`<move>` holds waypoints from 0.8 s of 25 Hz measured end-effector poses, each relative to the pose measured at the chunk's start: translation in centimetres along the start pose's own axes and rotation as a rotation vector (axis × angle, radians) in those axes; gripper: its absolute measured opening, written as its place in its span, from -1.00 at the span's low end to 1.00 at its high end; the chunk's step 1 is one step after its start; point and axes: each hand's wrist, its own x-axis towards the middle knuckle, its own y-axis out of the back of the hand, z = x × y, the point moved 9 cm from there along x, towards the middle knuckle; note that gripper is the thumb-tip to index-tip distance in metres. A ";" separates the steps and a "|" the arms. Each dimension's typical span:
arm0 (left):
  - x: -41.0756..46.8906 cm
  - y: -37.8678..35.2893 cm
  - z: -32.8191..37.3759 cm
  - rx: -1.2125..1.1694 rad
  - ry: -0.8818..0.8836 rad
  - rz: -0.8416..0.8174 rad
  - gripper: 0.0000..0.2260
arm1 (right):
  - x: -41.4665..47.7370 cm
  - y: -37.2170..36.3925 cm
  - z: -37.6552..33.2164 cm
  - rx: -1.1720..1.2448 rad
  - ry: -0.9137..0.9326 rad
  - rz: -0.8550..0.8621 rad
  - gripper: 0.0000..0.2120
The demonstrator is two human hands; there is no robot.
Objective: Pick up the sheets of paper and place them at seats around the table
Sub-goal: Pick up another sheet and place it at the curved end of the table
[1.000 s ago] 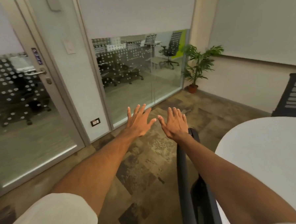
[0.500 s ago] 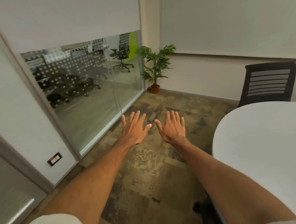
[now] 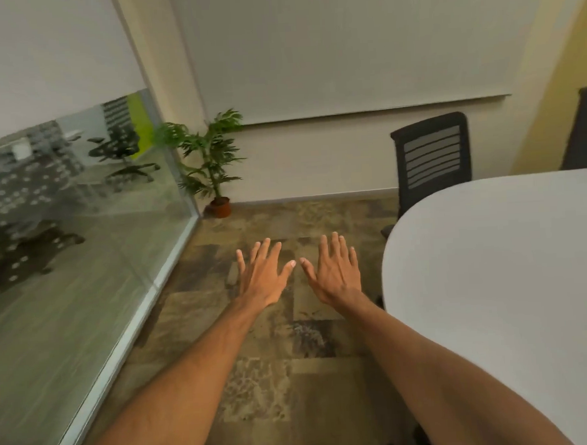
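Both arms are stretched out in front of me over the carpet. My left hand and my right hand are held flat, palms down, fingers spread, side by side and holding nothing. The white rounded table lies to the right of my right hand, its curved edge close to my right forearm. No sheets of paper show in this view.
A black mesh-backed chair stands at the table's far side, and part of another dark chair shows at the right edge. A potted plant fills the corner. A glass wall runs along the left. Patterned carpet lies underfoot.
My view has swung to the right: the door and glass wall slid left, while the table and the black chair came further into view. Both hands stay spread and hold nothing.
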 end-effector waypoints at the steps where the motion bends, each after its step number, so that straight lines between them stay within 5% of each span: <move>1: 1.7 -1.1 1.0 -0.019 -0.031 -0.015 -0.44 | 0.9 -0.5 1.3 0.003 -0.045 -0.006 -0.27; 11: 15.9 -12.8 13.5 -0.114 -0.430 -0.232 -0.46 | 6.7 -5.1 16.9 0.033 -0.599 0.031 -0.29; 20: 22.0 -17.8 27.1 -0.160 -0.844 -0.362 -0.44 | 7.4 -1.4 26.7 -0.030 -1.038 0.222 -0.31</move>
